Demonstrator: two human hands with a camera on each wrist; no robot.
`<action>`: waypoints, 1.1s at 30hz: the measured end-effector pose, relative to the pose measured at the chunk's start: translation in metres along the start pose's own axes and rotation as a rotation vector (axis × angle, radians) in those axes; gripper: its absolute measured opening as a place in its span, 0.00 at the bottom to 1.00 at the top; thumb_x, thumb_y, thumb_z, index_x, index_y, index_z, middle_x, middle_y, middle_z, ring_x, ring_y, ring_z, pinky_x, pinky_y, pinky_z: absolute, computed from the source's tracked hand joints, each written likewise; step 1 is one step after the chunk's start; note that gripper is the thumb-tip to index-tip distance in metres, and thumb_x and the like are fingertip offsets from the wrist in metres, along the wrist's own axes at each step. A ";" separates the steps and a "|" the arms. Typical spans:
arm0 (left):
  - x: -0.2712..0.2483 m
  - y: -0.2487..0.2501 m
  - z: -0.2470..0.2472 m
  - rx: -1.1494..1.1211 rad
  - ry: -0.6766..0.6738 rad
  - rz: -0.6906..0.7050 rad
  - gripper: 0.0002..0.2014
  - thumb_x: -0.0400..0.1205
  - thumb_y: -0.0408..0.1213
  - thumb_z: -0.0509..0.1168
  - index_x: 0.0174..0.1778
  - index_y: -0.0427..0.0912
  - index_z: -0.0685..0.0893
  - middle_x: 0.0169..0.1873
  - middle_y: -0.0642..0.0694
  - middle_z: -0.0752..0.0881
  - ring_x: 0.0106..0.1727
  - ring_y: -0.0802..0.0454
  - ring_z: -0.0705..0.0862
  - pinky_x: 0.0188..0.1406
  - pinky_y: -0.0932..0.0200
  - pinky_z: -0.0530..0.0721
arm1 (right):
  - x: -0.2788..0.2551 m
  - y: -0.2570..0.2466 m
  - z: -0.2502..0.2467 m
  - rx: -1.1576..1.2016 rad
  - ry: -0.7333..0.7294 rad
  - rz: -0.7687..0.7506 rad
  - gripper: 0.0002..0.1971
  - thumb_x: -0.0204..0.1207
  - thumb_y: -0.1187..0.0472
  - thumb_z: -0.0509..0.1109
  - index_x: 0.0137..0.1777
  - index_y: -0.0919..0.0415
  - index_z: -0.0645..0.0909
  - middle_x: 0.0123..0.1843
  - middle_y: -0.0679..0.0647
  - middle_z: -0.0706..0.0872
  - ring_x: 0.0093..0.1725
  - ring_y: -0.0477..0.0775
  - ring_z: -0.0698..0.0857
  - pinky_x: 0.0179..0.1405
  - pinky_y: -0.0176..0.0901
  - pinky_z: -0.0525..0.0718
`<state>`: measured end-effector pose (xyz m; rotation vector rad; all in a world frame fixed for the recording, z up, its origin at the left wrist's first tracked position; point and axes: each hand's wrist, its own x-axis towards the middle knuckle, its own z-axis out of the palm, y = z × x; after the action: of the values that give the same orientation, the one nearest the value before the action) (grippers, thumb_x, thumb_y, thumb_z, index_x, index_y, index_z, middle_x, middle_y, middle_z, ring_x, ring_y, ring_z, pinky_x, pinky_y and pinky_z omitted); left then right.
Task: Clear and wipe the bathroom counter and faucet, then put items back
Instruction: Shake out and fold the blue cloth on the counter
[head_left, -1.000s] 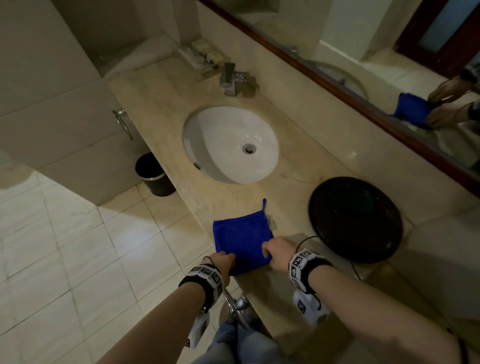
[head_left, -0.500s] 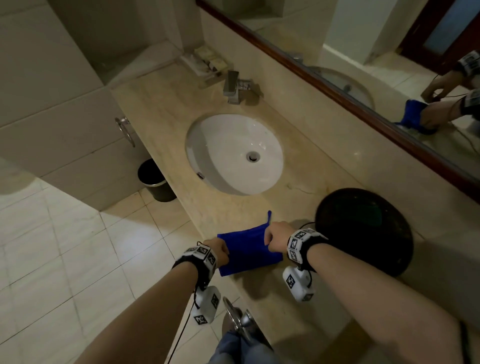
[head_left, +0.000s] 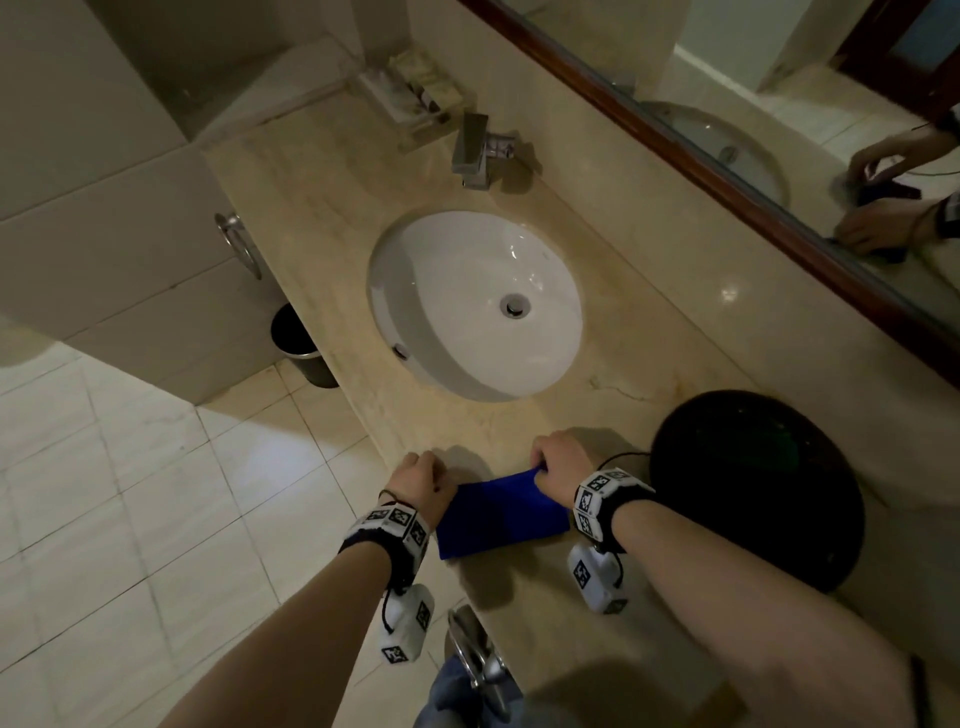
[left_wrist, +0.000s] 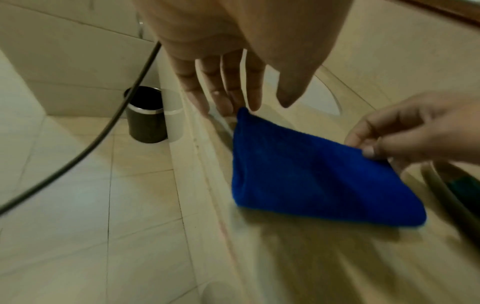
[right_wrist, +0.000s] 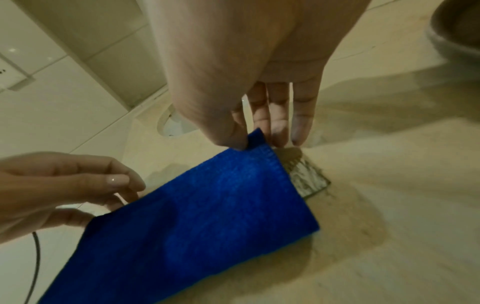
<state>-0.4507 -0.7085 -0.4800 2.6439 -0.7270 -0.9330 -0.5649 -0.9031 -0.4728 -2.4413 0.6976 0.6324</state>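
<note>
I have the blue cloth (head_left: 501, 512) folded over on the front strip of the counter (head_left: 332, 208), between the sink (head_left: 475, 304) and the round black tray (head_left: 756, 488), its near fold lying flat on the stone. My right hand (head_left: 563, 465) pinches the far right corner between thumb and forefinger, the other 3 fingers hanging straight; my left hand (head_left: 418, 480) sits at the left corner with fingers nearly straight, and I cannot tell whether the tips truly grip the cloth or only touch it. The cloth lies close to the counter's front edge, so I judge that a careless pull toward me could drag it off onto the floor tiles (head_left: 130, 519). If the left corner slips free, the fold will likely skew. A small pale patch (right_wrist: 307, 178) peeks from under the right edge; I cannot make out what it is. The faucet (head_left: 475, 150) and the small packets (head_left: 415, 88) behind it are too dim to read, and the tray's contents are lost in darkness.
</note>
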 end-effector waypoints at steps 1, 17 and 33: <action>0.000 -0.001 0.002 0.035 -0.006 0.050 0.17 0.80 0.51 0.63 0.60 0.46 0.77 0.57 0.47 0.77 0.55 0.46 0.79 0.57 0.53 0.80 | 0.000 0.003 0.002 0.005 0.028 -0.011 0.02 0.74 0.61 0.67 0.43 0.53 0.78 0.50 0.51 0.80 0.47 0.54 0.81 0.49 0.47 0.82; 0.003 0.014 0.003 0.258 -0.236 -0.002 0.22 0.77 0.50 0.69 0.63 0.42 0.78 0.60 0.42 0.80 0.60 0.43 0.81 0.56 0.54 0.80 | -0.006 -0.007 0.015 -0.087 -0.162 0.040 0.11 0.69 0.61 0.69 0.51 0.58 0.74 0.49 0.57 0.80 0.45 0.58 0.82 0.44 0.52 0.85; -0.024 0.055 -0.010 -0.561 -0.318 -0.080 0.09 0.78 0.38 0.72 0.48 0.42 0.80 0.49 0.36 0.84 0.52 0.37 0.83 0.50 0.43 0.84 | -0.093 0.037 0.020 0.802 0.149 0.346 0.18 0.69 0.60 0.75 0.58 0.54 0.77 0.54 0.52 0.80 0.56 0.56 0.81 0.53 0.46 0.82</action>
<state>-0.4811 -0.7418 -0.4392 2.0688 -0.3473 -1.3651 -0.6627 -0.8862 -0.4490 -1.6428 1.1775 0.2139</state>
